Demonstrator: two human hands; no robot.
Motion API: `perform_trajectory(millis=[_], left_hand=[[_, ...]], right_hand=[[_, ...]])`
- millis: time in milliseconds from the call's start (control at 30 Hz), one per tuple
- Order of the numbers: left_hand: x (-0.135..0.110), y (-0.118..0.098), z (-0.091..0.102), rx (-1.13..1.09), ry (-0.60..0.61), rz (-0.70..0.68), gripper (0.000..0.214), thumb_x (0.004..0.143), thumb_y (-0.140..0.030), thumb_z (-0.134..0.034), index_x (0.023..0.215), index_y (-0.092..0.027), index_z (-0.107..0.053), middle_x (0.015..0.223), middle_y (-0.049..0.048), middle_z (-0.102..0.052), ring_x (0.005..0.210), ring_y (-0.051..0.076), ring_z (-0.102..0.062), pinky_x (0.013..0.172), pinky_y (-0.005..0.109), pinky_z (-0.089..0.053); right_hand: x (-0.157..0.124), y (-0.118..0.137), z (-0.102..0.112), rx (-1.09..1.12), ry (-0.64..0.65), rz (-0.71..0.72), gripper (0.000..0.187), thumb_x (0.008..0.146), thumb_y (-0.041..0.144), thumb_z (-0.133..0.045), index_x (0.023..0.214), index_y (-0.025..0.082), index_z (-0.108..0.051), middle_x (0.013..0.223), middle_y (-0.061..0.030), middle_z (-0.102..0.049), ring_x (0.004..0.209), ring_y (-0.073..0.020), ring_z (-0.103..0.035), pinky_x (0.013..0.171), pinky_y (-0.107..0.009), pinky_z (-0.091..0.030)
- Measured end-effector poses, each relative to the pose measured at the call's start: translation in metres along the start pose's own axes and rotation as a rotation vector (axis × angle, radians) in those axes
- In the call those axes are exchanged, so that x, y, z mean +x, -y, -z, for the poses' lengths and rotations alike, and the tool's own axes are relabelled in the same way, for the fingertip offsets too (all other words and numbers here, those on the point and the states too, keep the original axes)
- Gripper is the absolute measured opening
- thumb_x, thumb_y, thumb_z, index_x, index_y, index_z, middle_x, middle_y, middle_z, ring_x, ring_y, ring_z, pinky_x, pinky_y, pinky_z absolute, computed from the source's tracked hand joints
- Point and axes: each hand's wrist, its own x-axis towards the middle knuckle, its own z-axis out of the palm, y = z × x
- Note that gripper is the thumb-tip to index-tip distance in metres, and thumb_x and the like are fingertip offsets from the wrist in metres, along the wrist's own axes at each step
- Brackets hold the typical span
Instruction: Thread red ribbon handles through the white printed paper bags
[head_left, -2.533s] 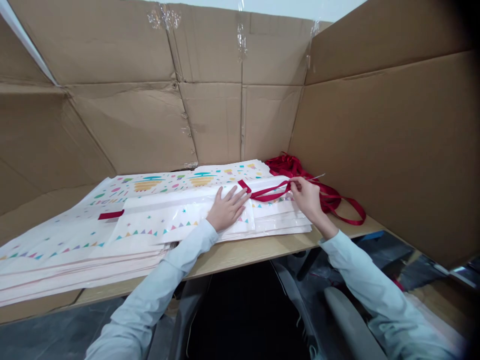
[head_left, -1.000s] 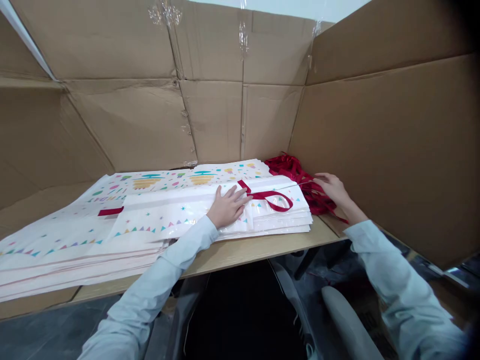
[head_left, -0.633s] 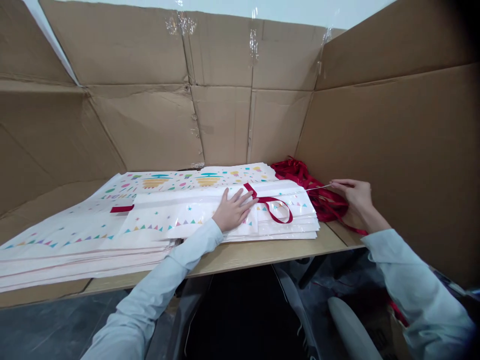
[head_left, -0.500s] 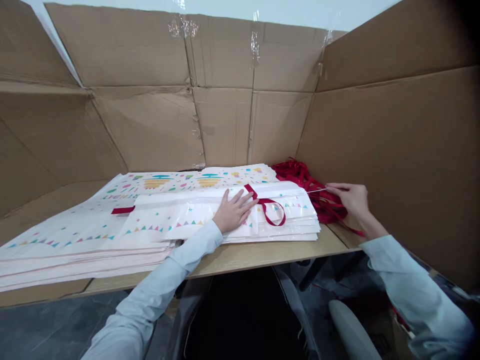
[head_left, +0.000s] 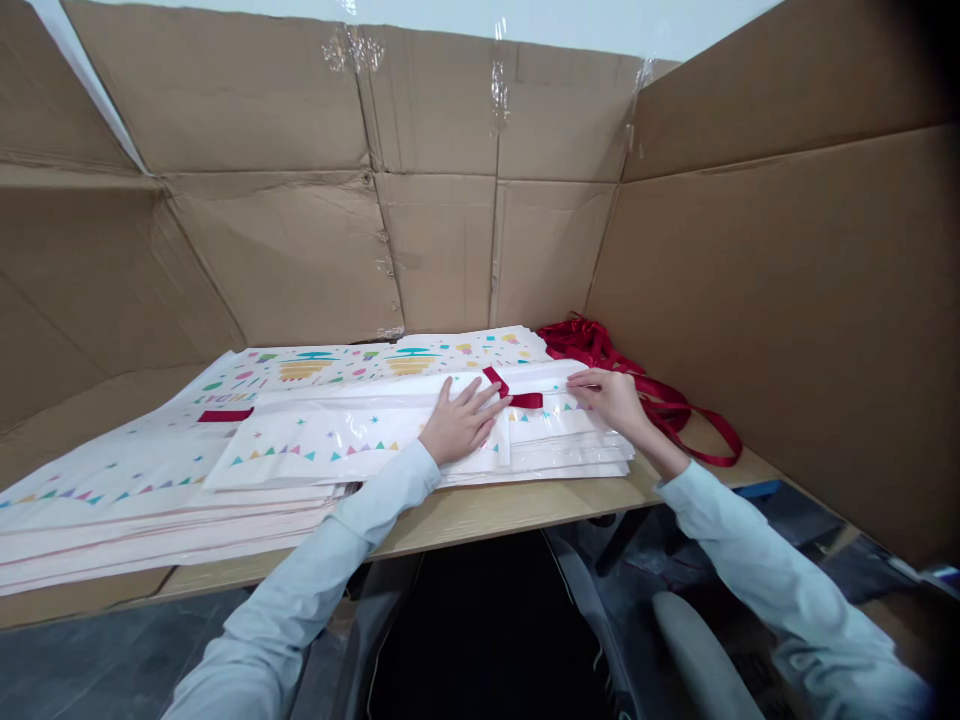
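My left hand [head_left: 466, 420] lies flat with spread fingers on a white printed sheet [head_left: 300, 440], which looks like plastic and carries coloured bunting triangles and stars. Close to its fingertips a short red ribbon [head_left: 525, 400] sticks out across the sheet, its upper part folded over. My right hand [head_left: 611, 400] hovers over or touches the right end of the white stack, thumb and forefinger pinched together. What is in that pinch, if anything, is too small to make out. Another red ribbon end [head_left: 225, 415] shows at the sheet's left.
A stack of white printed sheets [head_left: 97, 510] fills the left of the wooden table [head_left: 480, 515]. A tangle of red ribbon [head_left: 585, 340] lies behind my right hand, one loop [head_left: 724, 440] reaching the right edge. Cardboard walls [head_left: 442, 250] surround the table. A chair [head_left: 495, 630] stands below.
My right hand has moved left from beyond the stack to its right end; the thin pale strand it was pulling no longer shows. The ribbon loop by my left fingers has flattened. My left hand stays.
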Motion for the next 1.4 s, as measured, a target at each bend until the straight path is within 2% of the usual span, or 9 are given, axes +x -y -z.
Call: perform_trajectory(millis=[200,333,500,700,800,1000,1133,1267,1400], left_hand=[[0.0,0.001,-0.002,0.003,-0.022,-0.004,0.047,0.099,-0.035,-0.026,0.144,-0.032,-0.036,0.148,0.0043,-0.039,0.137,0.028,-0.032,0.107,0.061,-0.02],[0.0,0.001,-0.002,0.009,-0.025,-0.009,0.047,0.099,-0.034,-0.026,0.145,-0.032,-0.035,0.148,0.0047,-0.04,0.136,0.028,-0.033,0.106,0.062,-0.021],[-0.001,0.001,-0.002,0.007,-0.025,-0.003,0.047,0.099,-0.035,-0.026,0.145,-0.033,-0.035,0.148,0.0039,-0.04,0.137,0.028,-0.033,0.108,0.061,-0.02],[-0.001,0.0,0.0,-0.011,-0.019,-0.004,0.047,0.099,-0.035,-0.026,0.144,-0.033,-0.035,0.148,0.0032,-0.039,0.137,0.028,-0.033,0.108,0.062,-0.019],[0.0,-0.001,0.001,-0.022,-0.014,0.018,0.05,0.098,-0.036,-0.026,0.147,-0.028,-0.03,0.147,0.0055,-0.041,0.137,0.027,-0.033,0.109,0.06,-0.019],[0.001,-0.003,0.0,-0.026,-0.001,0.054,0.055,0.098,-0.038,-0.025,0.148,-0.016,-0.027,0.145,0.0108,-0.043,0.137,0.025,-0.033,0.111,0.057,-0.016],[0.0,-0.003,-0.001,-0.018,0.001,0.06,0.055,0.098,-0.038,-0.023,0.148,-0.015,-0.027,0.145,0.0107,-0.042,0.137,0.025,-0.034,0.112,0.056,-0.016],[0.001,-0.004,-0.001,-0.022,0.012,0.062,0.054,0.098,-0.038,-0.022,0.148,-0.015,-0.028,0.147,0.0099,-0.04,0.138,0.024,-0.032,0.112,0.057,-0.016],[0.014,-0.015,-0.005,-0.044,0.016,0.093,0.057,0.098,-0.039,-0.02,0.148,-0.013,-0.025,0.145,0.0118,-0.043,0.139,0.025,-0.03,0.111,0.06,-0.018]], right_hand=[[0.009,0.038,-0.045,0.005,0.097,0.155,0.016,0.078,0.011,-0.056,0.074,0.018,-0.071,0.087,-0.0059,-0.071,0.081,-0.0201,-0.066,0.08,-0.034,-0.051],[0.008,0.048,-0.059,0.046,0.099,0.19,0.017,0.081,0.011,-0.052,0.079,0.016,-0.068,0.087,-0.007,-0.068,0.081,-0.0184,-0.063,0.078,-0.032,-0.05],[0.006,0.029,-0.052,0.104,0.082,0.172,0.01,0.08,0.022,-0.06,0.079,0.018,-0.068,0.096,-0.0076,-0.065,0.079,-0.0176,-0.061,0.07,-0.031,-0.05],[0.016,0.012,-0.038,0.031,0.167,0.24,0.019,0.086,0.03,-0.056,0.08,0.019,-0.07,0.088,-0.0066,-0.063,0.079,-0.0187,-0.059,0.072,-0.033,-0.048],[0.016,0.018,-0.046,-0.012,0.18,0.305,0.021,0.089,0.027,-0.051,0.079,0.019,-0.068,0.084,-0.007,-0.062,0.081,-0.0201,-0.057,0.076,-0.035,-0.046],[0.015,0.041,-0.08,-0.102,0.163,0.366,0.023,0.091,0.022,-0.045,0.078,0.018,-0.064,0.083,-0.0082,-0.058,0.084,-0.0213,-0.053,0.08,-0.036,-0.043],[0.015,0.044,-0.081,-0.06,0.14,0.373,0.021,0.091,0.022,-0.047,0.078,0.018,-0.063,0.082,-0.0078,-0.059,0.083,-0.0212,-0.054,0.077,-0.035,-0.044],[0.0,0.043,-0.063,0.003,0.045,0.365,0.021,0.094,0.026,-0.044,0.095,0.02,-0.064,0.095,-0.0081,-0.064,0.091,-0.0216,-0.058,0.082,-0.037,-0.045],[-0.019,0.037,-0.052,-0.1,0.07,0.45,0.028,0.093,0.03,-0.047,0.117,0.021,-0.06,0.117,-0.0082,-0.064,0.114,-0.0249,-0.053,0.095,-0.042,-0.042]])
